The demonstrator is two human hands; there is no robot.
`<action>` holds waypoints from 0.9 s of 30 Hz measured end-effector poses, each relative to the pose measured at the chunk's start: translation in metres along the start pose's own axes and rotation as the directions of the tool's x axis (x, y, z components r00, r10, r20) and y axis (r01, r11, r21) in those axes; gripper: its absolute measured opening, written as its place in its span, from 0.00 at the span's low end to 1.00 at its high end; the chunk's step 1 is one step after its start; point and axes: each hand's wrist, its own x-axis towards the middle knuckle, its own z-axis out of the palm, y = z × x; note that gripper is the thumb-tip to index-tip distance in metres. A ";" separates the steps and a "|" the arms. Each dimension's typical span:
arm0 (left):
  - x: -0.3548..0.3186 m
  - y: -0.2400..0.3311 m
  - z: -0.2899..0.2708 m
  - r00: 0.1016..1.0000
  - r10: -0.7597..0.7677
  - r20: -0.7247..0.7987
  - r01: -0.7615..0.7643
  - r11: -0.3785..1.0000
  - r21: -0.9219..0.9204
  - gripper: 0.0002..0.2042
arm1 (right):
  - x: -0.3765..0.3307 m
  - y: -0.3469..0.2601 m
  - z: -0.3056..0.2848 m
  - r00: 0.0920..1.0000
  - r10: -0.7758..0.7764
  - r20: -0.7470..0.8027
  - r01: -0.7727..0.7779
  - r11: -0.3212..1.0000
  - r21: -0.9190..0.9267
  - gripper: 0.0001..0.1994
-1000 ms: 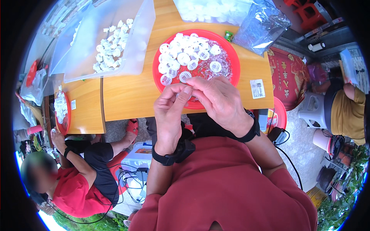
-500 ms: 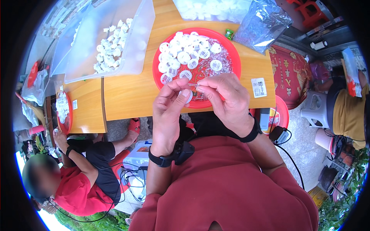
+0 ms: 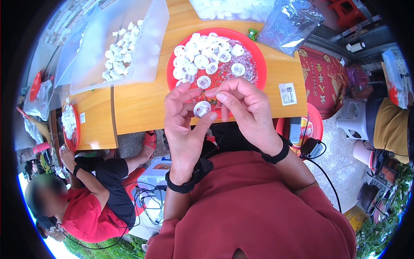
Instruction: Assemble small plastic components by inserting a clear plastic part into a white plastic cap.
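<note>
My left hand (image 3: 183,118) is closed around the edge of a white round plastic cap (image 3: 202,109), whose slotted face is turned up toward me. Just beyond it, my right hand (image 3: 248,110) pinches a small clear thin piece (image 3: 211,93) between thumb and fingertips. That piece is apart from the cap, and its exact kind is too small to tell. Under both hands lies a round red tray (image 3: 262,60). Many white caps (image 3: 201,61) are heaped on its left and middle, with small clear plastic pieces (image 3: 246,55) spread along its right side.
A translucent bin (image 3: 151,52) of white parts stands at the left, another bin (image 3: 233,11) at the back. A clear plastic bag (image 3: 290,28) and a green wrapper (image 3: 252,34) lie on the wooden table (image 3: 142,101). At the left sits a co-worker (image 3: 97,203) beside another red tray (image 3: 77,125).
The cap has tipped from nearly edge-on to face up in my left fingers. My right hand has shifted slightly left and nearer, still pinching the thin piece. The view has shifted slightly.
</note>
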 end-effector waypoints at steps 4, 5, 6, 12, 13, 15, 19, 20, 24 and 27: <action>-0.002 0.004 0.001 0.999 0.016 0.033 -0.016 1.000 -0.003 0.38 | -0.003 0.004 0.000 0.996 0.043 0.075 -0.043 0.999 -0.011 0.02; -0.002 0.004 0.001 0.999 0.016 0.034 -0.016 1.000 -0.002 0.38 | -0.003 0.005 0.000 0.996 0.043 0.074 -0.042 0.999 -0.010 0.02; -0.002 0.003 0.000 0.999 0.011 0.030 -0.011 1.000 -0.011 0.36 | -0.003 0.006 0.000 0.998 0.012 0.063 -0.010 0.999 -0.030 0.02; -0.002 -0.006 -0.005 0.985 -0.167 0.050 0.172 0.975 -0.139 0.21 | -0.001 0.010 -0.004 0.999 -0.029 0.025 0.030 0.999 -0.039 0.02; -0.002 -0.007 -0.005 0.990 -0.137 0.046 0.142 0.979 -0.148 0.16 | 0.000 0.011 -0.004 0.999 -0.036 0.004 0.036 0.998 -0.043 0.02; -0.004 -0.010 -0.004 0.990 -0.138 0.041 0.143 0.972 -0.186 0.15 | 0.001 0.012 -0.006 0.999 -0.035 -0.007 0.035 0.999 -0.007 0.02; -0.005 -0.006 -0.004 0.982 -0.187 0.042 0.191 0.958 -0.216 0.14 | 0.001 0.012 -0.010 0.998 -0.031 -0.058 0.034 0.998 0.045 0.03; -0.005 -0.004 -0.003 0.981 -0.188 0.042 0.193 0.957 -0.216 0.14 | -0.001 0.010 -0.009 0.998 -0.029 -0.059 0.032 0.998 0.045 0.03; -0.004 0.001 -0.003 0.984 -0.175 0.019 0.176 0.965 -0.193 0.13 | -0.015 -0.003 -0.001 0.976 -0.169 -0.140 0.129 0.959 -0.254 0.03; -0.004 0.001 -0.003 0.992 -0.123 0.019 0.124 0.970 -0.209 0.12 | -0.017 0.003 0.002 0.937 -0.324 -0.128 0.241 0.868 -0.434 0.05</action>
